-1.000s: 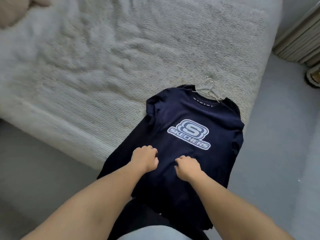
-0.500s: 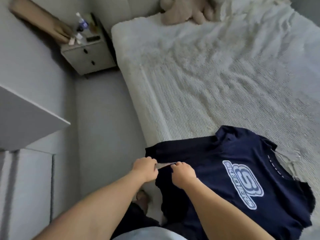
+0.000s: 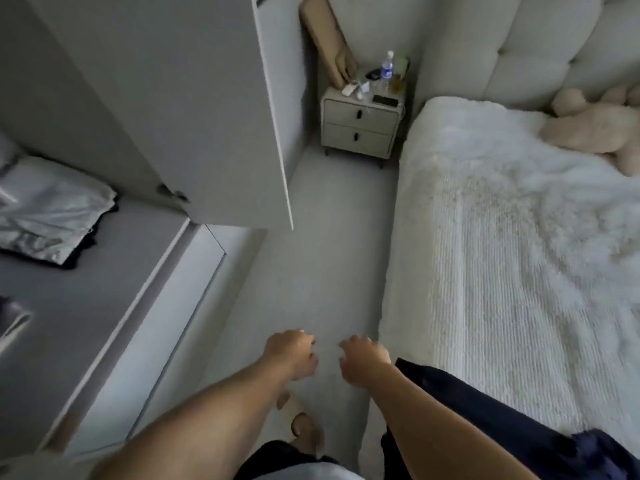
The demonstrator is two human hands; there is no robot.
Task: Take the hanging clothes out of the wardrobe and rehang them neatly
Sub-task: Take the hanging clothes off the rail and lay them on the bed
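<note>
Both hands have let go of the shirt. Wardrobe door stands left. My left hand and right hand hang loosely curled, holding nothing. Shirt lies on the bed: soft, light, best lifted by its hanger.

Pale floor between white bed and, seemingly, a nightstand.

Two hands — left hand, right hand. One navy garment on one bed. One plush toy. One nightstand — two drawers, one water bottle on top. One open wardrobe door. One pile of folded clothes.
</note>
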